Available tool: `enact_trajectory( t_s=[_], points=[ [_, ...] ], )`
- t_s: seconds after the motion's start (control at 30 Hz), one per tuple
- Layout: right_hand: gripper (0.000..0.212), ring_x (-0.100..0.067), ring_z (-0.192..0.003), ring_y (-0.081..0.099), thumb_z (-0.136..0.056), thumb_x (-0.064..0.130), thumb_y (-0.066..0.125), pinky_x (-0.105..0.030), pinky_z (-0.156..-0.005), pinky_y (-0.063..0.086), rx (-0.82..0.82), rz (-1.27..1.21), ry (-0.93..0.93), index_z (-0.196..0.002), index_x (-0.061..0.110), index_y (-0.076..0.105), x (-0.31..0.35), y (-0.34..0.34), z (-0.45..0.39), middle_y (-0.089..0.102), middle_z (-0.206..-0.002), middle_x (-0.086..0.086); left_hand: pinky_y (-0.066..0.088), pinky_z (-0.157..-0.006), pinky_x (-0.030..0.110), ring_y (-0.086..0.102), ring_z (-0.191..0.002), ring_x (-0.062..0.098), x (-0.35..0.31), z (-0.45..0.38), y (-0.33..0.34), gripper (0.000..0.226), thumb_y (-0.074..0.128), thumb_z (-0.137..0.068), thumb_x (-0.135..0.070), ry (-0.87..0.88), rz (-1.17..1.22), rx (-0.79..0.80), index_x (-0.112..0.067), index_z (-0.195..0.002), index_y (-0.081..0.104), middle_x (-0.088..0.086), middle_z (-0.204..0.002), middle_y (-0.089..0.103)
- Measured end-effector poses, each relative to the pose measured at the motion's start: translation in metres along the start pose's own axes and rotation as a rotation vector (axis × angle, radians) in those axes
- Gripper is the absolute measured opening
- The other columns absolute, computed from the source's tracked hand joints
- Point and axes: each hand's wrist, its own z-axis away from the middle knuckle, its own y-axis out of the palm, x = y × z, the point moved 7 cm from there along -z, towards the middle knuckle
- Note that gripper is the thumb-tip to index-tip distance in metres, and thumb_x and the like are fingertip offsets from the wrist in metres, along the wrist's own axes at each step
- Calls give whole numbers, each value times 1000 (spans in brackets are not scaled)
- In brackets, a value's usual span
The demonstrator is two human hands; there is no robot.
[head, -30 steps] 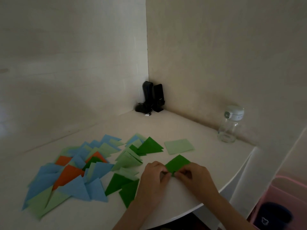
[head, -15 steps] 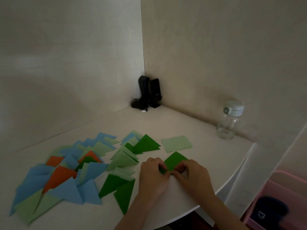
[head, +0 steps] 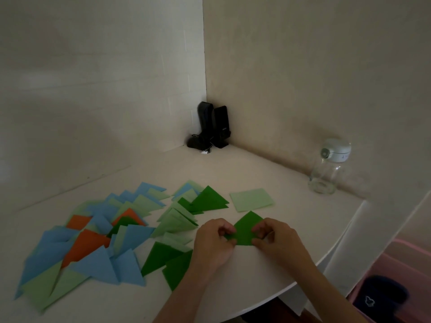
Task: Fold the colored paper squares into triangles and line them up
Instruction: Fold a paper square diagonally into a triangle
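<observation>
A dark green paper [head: 245, 229], folded into a triangle with its tip pointing away, lies on the white table [head: 233, 173] between my hands. My left hand [head: 214, 243] pinches its left corner with curled fingers. My right hand [head: 277, 241] pinches its right corner. Just beyond lies a flat light green paper square [head: 251, 199]. To the left spreads a heap of folded triangles [head: 93, 241] in blue, light green, orange and dark green, overlapping one another. Two dark green triangles [head: 168, 262] lie by my left wrist.
A clear glass bottle [head: 326, 171] with a white lid stands at the right by the wall. Two black speakers [head: 214, 127] stand in the back corner. The table's rounded edge runs close under my forearms. A pink bin [head: 401, 264] with a dark cloth sits below right.
My hands have moved apart from the middle of the dark green paper to its two corners, and more of the folded triangle shows between them. The camera has shifted slightly.
</observation>
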Motion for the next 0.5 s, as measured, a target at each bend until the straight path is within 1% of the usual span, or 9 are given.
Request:
enact_trajectory(
  t_s=[0.07,0.1,0.13,0.17,0.23,0.3,0.4,0.5],
  points=[
    [25,0,-60,55,-72,13,77,-7,-60,40,-57,-47,17,-78,34,63,-4,-11,1,62,-73,11,37,-65,6,51,-79,-1,0,2,0,19,70,-77,-10,2,-2,0,-27,-82,65,-15,-87,59],
    [21,-1,-60,57,-74,17,76,-7,-59,41,-122,-72,44,-80,33,63,-9,-20,2,63,-74,9,37,-65,7,51,-79,0,0,3,0,18,69,-78,-10,-1,2,0,-27,-83,65,-15,-87,59],
    [15,-2,-63,58,-78,22,74,-8,-58,41,-178,-84,78,-85,30,63,-12,-28,1,63,-78,6,37,-65,7,51,-80,0,0,4,0,18,69,-78,-10,-2,5,-2,-27,-84,65,-15,-87,59],
    [16,-5,-69,59,-81,29,71,-9,-58,40,-196,-80,114,-93,26,61,-15,-33,1,63,-84,4,37,-65,6,51,-80,0,0,5,0,18,68,-79,-10,2,5,-7,-26,-84,65,-15,-88,59],
    [32,-12,-80,60,-84,37,66,-18,-66,42,-116,-67,168,-108,24,51,-16,-28,-1,62,-94,1,36,-67,4,52,-81,1,-2,7,0,18,67,-79,-8,23,1,-34,-25,-84,64,-14,-87,59],
    [40,-15,-87,60,-84,39,66,-23,-73,43,-41,-96,196,-115,25,45,-9,-20,-2,62,-98,0,36,-70,4,52,-81,2,-4,9,1,18,67,-79,-6,53,-20,-64,-23,-84,63,-12,-87,59],
    [44,-14,-85,60,-82,32,70,-20,-67,44,-27,-111,183,-117,24,45,1,-11,-1,64,-95,-1,38,-74,10,49,-83,6,-8,14,3,18,66,-78,-7,119,-72,-115,-23,-85,61,-10,-86,55],
    [41,-14,-79,64,-82,24,70,-24,-69,50,-74,-62,102,-115,23,47,11,-6,2,66,-90,-1,42,-75,20,49,-82,10,-9,17,3,17,67,-77,-8,167,-81,-133,-21,-84,58,-10,-84,49]
  ],
)
